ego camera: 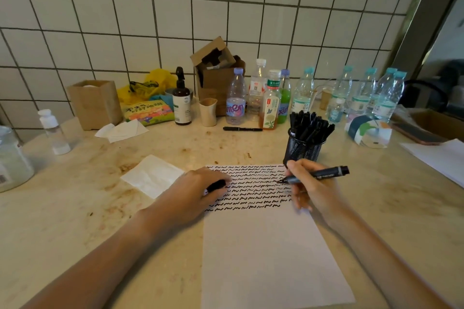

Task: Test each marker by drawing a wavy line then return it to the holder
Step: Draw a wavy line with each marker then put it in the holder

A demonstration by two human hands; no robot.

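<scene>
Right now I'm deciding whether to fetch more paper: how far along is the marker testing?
Well along: about nine rows of wavy lines fill the top of the paper. The right hand holds a marker with its tip on the sheet; the left hand holds its cap. That marker is not yet back in the mesh holder. Over half the sheet is blank.

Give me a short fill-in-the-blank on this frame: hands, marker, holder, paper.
1. The right hand holds an uncapped black marker with its tip on the white sheet of ____.
2. The left hand holds the marker's black ____.
3. The black mesh holder stands just beyond the sheet's far ____ corner.
4. One loose black pen lies in front of the ____.

Missing words: paper; cap; right; bottles
</scene>
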